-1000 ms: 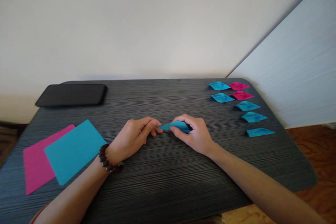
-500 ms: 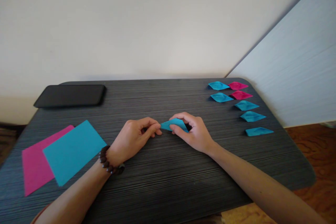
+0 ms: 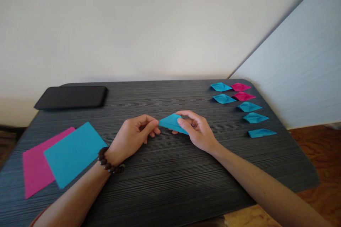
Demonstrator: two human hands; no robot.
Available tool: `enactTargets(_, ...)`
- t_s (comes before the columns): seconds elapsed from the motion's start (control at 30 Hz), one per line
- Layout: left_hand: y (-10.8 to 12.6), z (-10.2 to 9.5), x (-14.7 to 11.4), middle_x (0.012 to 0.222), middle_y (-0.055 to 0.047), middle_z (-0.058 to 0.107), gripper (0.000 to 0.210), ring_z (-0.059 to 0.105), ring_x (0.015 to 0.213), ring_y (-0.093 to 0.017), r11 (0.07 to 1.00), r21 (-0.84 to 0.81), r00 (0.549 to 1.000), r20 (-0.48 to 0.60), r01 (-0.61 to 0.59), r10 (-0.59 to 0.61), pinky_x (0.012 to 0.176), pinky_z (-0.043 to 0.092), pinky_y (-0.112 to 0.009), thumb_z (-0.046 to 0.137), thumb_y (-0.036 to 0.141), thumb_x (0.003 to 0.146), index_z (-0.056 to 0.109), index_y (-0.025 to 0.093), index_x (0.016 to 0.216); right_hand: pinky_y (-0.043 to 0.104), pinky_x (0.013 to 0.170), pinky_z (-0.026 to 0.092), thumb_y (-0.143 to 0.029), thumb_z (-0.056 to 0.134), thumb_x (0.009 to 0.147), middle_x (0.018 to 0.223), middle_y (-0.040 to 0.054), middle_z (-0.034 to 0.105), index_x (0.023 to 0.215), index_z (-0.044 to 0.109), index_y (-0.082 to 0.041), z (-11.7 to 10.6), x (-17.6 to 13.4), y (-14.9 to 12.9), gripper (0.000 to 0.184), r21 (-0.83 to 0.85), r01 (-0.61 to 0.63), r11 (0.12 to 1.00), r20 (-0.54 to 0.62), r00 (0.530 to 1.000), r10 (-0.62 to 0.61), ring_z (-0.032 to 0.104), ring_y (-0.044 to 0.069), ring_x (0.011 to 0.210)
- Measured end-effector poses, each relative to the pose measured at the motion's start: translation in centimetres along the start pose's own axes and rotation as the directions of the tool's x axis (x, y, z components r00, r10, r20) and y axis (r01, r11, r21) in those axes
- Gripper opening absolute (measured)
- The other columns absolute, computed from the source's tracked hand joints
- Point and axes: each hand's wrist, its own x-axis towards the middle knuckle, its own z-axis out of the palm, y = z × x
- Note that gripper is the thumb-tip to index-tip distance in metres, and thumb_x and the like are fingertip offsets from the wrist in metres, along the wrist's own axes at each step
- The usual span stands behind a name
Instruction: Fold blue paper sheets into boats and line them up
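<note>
A small piece of folded blue paper (image 3: 172,122), pointed at its left end, is held between my two hands over the middle of the table. My left hand (image 3: 135,129), with a dark beaded bracelet (image 3: 103,159) at the wrist, pinches the pointed tip between thumb and forefinger. On the other end, my right hand (image 3: 198,129) has its thumb on the near face and its fingers behind the paper. Those fingers partly hide the right end. At the right of the table lie several folded blue paper boats (image 3: 249,106) and two pink paper boats (image 3: 244,96).
A blue paper sheet (image 3: 76,154) overlaps a pink paper sheet (image 3: 37,170) at the left. Behind them lies a flat black phone-like slab (image 3: 71,97). The dark ribbed table (image 3: 170,184) meets a pale wall (image 3: 160,25) at the back, with a white panel (image 3: 301,60) to the right.
The folded blue paper has tilted up and shows more of its face. My right thumb has shifted along it, and both hands have moved slightly left and up.
</note>
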Motion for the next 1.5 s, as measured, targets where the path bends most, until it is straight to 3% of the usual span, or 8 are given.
enactTargets(0.23,0.1,0.1,0.0,0.071,-0.002,0.065,0.030,0.052,0.049,-0.007,0.997,-0.077,0.997,-0.080,-0.003,-0.003,0.046,0.045,-0.017,0.049,0.040,0.086,0.062,0.014,0.079,0.031,0.067,0.053,-0.037,0.053,0.086,0.069,0.0020,0.068,0.111,0.052,-0.019,-0.2,0.1,0.0,0.031,0.026,-0.055,0.998,0.040,0.998,0.054,0.069,0.020,0.072)
enactTargets(0.47,0.0,0.4,0.0,0.079,-0.002,0.068,0.040,0.059,0.055,-0.010,0.948,-0.314,0.998,-0.053,-0.055,0.040,0.058,0.053,-0.024,0.065,0.032,0.076,0.054,0.015,0.111,0.024,0.057,0.051,-0.035,0.052,0.087,0.068,-0.0014,0.066,0.110,0.042,-0.022,0.0,0.2,-0.2,0.028,0.112,-0.056,0.992,0.055,0.997,0.050,0.069,0.016,0.065)
enactTargets(0.67,-0.3,0.7,0.0,0.070,0.000,0.064,0.031,0.059,0.054,-0.011,0.957,-0.281,0.994,-0.100,-0.073,0.047,0.057,0.053,-0.026,0.062,0.035,0.078,0.061,0.015,0.102,0.027,0.061,0.052,-0.034,0.050,0.087,0.079,0.0022,0.067,0.108,0.044,-0.022,0.1,-0.1,-0.4,0.025,-0.081,0.028,0.996,0.115,0.993,-0.018,0.067,0.015,0.068)
enactTargets(0.9,-0.2,0.6,0.1,0.074,-0.001,0.067,0.032,0.061,0.054,-0.010,0.951,-0.304,0.995,-0.096,-0.062,0.034,0.057,0.054,-0.024,0.064,0.034,0.077,0.059,0.015,0.103,0.027,0.063,0.051,-0.032,0.050,0.088,0.083,0.0019,0.064,0.120,0.043,-0.022,0.1,-0.2,-0.2,0.035,-0.204,0.111,0.973,0.074,0.992,-0.098,0.062,0.012,0.066)
enactTargets(1.07,-0.1,0.7,0.1,0.078,-0.003,0.068,0.033,0.063,0.057,-0.012,0.941,-0.332,0.993,-0.117,-0.068,0.031,0.058,0.056,-0.026,0.064,0.036,0.077,0.059,0.014,0.102,0.024,0.058,0.050,-0.032,0.056,0.083,0.098,0.0057,0.060,0.115,0.051,-0.022,0.2,-0.1,-0.5,0.034,-0.318,0.199,0.927,0.035,0.980,-0.198,0.059,0.013,0.075)
enactTargets(1.17,0.1,0.7,0.0,0.090,-0.005,0.068,0.032,0.064,0.062,-0.013,0.943,-0.322,0.990,-0.131,-0.082,0.042,0.059,0.057,-0.026,0.064,0.038,0.077,0.060,0.015,0.100,0.023,0.056,0.050,-0.034,0.061,0.079,0.108,0.0081,0.056,0.111,0.053,-0.021,0.3,-0.1,-0.7,0.035,-0.322,0.233,0.917,0.033,0.971,-0.236,0.059,0.014,0.079)
enactTargets(1.3,0.3,0.9,-0.2,0.110,-0.009,0.065,0.030,0.066,0.077,-0.016,0.941,-0.323,0.990,-0.124,-0.099,0.062,0.063,0.058,-0.026,0.062,0.037,0.079,0.061,0.015,0.098,0.021,0.050,0.047,-0.035,0.064,0.077,0.098,0.0055,0.061,0.110,0.052,-0.020,0.4,-0.1,-0.7,0.038,-0.308,0.195,0.931,0.071,0.981,-0.182,0.059,0.011,0.070)
enactTargets(1.5,0.3,1.2,-0.3,0.110,-0.010,0.065,0.029,0.065,0.086,-0.019,0.942,-0.315,0.990,-0.111,-0.118,0.087,0.067,0.058,-0.028,0.059,0.038,0.081,0.060,0.015,0.098,0.020,0.049,0.046,-0.035,0.064,0.077,0.101,0.0045,0.063,0.108,0.052,-0.021,0.5,-0.2,-0.8,0.037,-0.272,0.185,0.944,0.110,0.981,-0.161,0.062,0.010,0.068)
